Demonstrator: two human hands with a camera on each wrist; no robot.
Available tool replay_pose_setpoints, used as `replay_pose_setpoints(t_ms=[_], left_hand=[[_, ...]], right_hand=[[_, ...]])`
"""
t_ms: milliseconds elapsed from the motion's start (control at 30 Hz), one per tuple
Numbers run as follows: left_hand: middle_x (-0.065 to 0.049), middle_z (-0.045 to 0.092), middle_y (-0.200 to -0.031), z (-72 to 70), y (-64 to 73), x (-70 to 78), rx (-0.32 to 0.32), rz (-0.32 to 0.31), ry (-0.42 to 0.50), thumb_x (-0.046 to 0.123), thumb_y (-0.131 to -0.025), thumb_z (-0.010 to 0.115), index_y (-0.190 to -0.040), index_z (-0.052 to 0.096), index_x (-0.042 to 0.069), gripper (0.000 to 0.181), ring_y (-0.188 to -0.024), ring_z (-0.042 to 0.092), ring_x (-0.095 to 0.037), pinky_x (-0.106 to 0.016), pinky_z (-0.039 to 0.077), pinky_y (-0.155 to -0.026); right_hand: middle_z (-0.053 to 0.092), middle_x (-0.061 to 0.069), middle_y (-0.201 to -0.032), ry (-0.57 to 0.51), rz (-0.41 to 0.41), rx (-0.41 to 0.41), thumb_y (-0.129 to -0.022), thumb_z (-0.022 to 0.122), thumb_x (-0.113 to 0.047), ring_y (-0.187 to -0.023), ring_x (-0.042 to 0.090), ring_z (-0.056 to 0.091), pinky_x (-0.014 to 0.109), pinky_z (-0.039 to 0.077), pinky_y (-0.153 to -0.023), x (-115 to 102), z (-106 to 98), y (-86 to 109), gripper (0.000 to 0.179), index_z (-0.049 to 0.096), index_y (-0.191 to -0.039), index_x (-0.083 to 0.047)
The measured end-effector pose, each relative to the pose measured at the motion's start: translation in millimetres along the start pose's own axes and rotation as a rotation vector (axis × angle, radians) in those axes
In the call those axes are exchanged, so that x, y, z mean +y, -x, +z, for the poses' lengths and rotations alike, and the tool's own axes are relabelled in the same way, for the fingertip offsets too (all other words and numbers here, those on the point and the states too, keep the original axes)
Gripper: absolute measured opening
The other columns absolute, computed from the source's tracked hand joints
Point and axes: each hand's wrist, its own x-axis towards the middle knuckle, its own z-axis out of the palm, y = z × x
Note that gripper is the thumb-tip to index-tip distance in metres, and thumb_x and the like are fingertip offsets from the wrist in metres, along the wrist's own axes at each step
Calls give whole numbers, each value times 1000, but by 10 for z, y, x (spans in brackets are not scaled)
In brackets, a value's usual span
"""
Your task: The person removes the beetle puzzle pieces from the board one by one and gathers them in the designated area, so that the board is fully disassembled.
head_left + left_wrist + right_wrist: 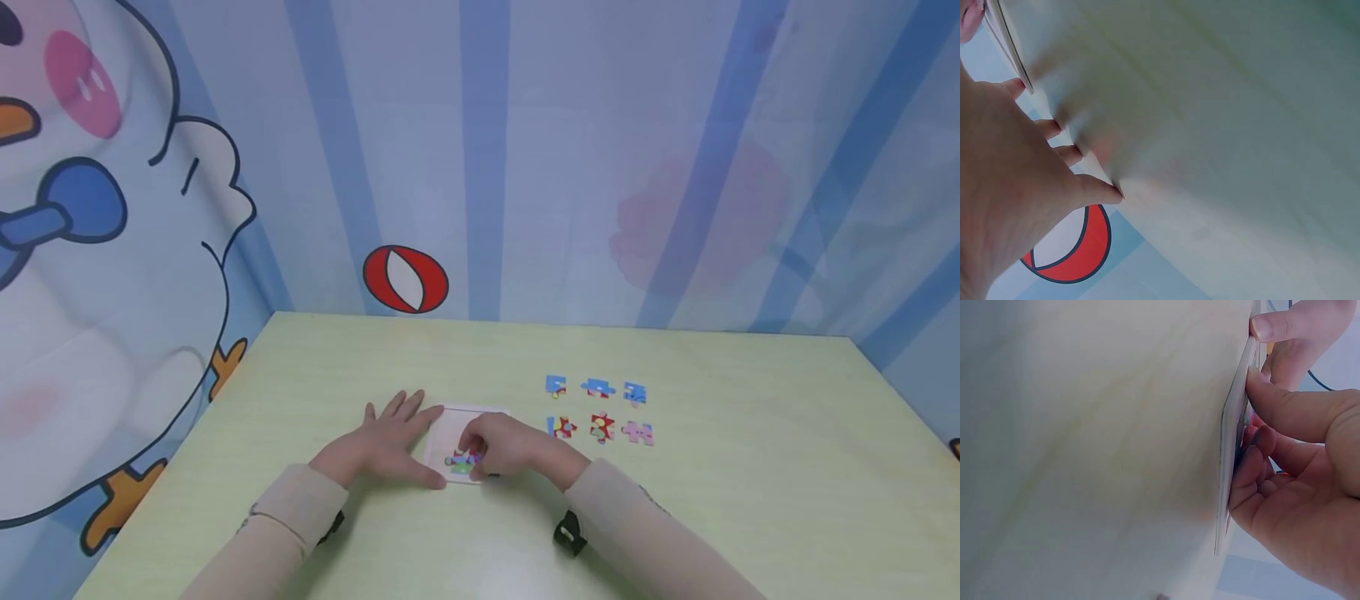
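Note:
In the head view a shallow white puzzle tray (447,429) lies on the table, with colourful jigsaw pieces (461,463) fitted together in its lower part. My left hand (386,446) lies spread at the tray's left side, thumb at the near corner and index finger at the far corner. Curled over the tray is my right hand (504,446), its thumb and index finger around a puzzle piece, largely hidden beneath them. From the right wrist, the tray's edge (1227,450) shows side-on, with the right thumb (1291,412) against it and the other fingers bent inward.
Right of the tray, several loose jigsaw pieces (597,387) lie in two rows on the pale table (750,467). A striped blue-and-white backdrop (555,167) rises behind the table's far edge. Both sleeved wrists wear dark straps.

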Motion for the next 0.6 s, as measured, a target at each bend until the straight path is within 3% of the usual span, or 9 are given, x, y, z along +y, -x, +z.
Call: replay_pose_setpoints(t_ms=[600], left_hand=[[-15, 11, -161, -18, 3, 15, -2, 7, -11, 66, -72, 69, -153, 28, 19, 102, -147, 2, -41, -74, 2, -106]], right_hand=[[55, -1, -84, -110, -42, 7, -80, 73, 1, -80, 14, 49, 28, 43, -74, 31, -17, 25, 21, 60, -94, -9]])
